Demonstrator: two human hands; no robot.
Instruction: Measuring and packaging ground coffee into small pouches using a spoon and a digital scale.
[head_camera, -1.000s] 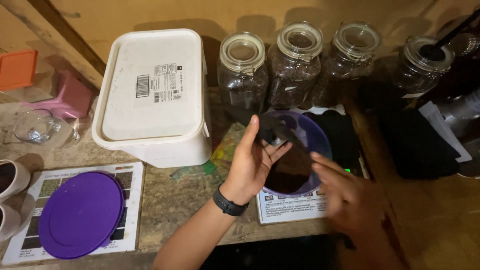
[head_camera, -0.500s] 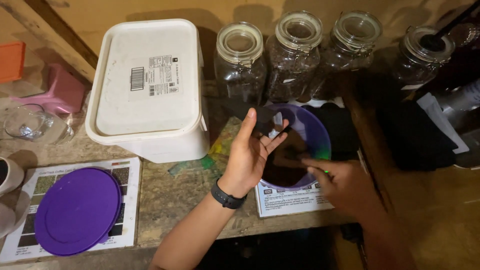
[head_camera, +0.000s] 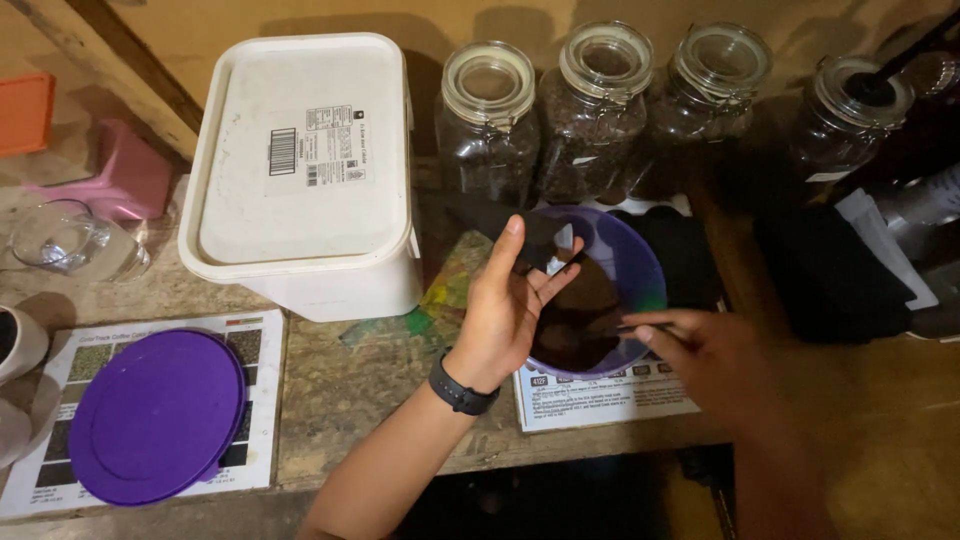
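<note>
While the left hand (head_camera: 510, 310) spreads open over the purple bowl (head_camera: 640, 262), its fingers touch nothing. Right hand (head_camera: 700, 350) pinches a thin dark tool (head_camera: 625, 327) at the bowl's rim.

purple bowl (head_camera: 640, 262), purple lid (head_camera: 155, 415), white tub (head_camera: 300, 170)

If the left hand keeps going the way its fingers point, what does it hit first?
Likely the clamp-lid glass jar of dark contents behind the purple bowl. The left hand points up and away over the bowl's near rim; depth is unclear.
</note>
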